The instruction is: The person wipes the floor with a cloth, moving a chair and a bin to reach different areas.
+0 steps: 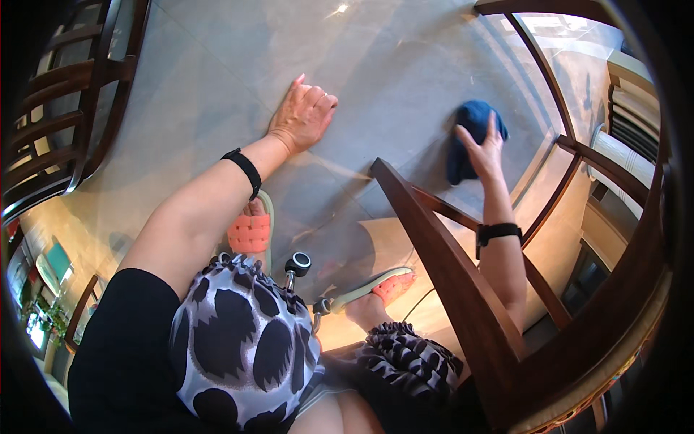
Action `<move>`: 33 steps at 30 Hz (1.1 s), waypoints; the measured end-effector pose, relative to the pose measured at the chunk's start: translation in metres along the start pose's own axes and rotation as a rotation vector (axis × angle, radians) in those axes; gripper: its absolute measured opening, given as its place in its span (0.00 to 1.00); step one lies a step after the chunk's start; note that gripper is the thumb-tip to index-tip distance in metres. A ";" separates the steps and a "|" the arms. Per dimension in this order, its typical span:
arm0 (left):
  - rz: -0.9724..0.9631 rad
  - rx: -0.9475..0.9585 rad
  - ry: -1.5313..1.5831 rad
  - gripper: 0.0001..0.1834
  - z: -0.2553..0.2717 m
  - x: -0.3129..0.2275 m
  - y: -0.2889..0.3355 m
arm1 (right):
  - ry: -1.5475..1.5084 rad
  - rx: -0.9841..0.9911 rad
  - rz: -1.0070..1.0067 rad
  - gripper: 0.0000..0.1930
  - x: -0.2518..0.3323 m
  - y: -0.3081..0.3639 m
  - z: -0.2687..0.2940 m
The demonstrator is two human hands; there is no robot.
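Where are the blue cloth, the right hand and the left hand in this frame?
Blue cloth [460, 159]: head view, on its lower left part, beside the hand.
Right hand [486, 152]: head view, middle of its back.
Left hand [303, 118]: head view, back of the hand.

The floor [217, 43] is laid with grey tiles, glossy in finish; seams are seen as thin lines, and light is reflected. At the right side a dark blue cloth [473, 113] is found bunched on the tiles, its lower end folded. Nearer, two orange sandals are noted, both worn, one [249, 234] at left and one [395, 288] at right. Between them two casters [297, 264] are seen, each beside a sandal. A dark chair leg [419, 228] is stood near the cloth, apart from it.
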State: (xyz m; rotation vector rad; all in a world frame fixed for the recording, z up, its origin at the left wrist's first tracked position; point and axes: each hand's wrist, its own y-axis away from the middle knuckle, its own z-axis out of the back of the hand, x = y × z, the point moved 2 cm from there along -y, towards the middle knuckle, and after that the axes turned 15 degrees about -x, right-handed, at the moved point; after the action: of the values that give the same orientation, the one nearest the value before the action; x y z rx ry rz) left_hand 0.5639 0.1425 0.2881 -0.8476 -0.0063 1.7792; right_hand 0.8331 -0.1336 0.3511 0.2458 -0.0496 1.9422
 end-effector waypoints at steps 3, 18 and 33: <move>0.007 0.004 -0.022 0.09 0.008 0.006 0.004 | -0.065 0.132 0.442 0.39 0.101 0.034 -0.005; 0.019 0.019 -0.005 0.08 0.002 0.003 0.002 | 0.155 -0.015 0.094 0.41 0.102 0.028 -0.020; -0.030 -0.015 -0.018 0.10 0.000 0.005 0.002 | -0.422 0.609 1.078 0.09 0.207 0.062 -0.017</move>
State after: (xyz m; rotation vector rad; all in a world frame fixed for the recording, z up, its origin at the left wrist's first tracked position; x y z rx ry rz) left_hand 0.5617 0.1461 0.2844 -0.8381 -0.0438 1.7601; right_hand 0.7001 0.0344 0.3802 1.2332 0.1724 2.8927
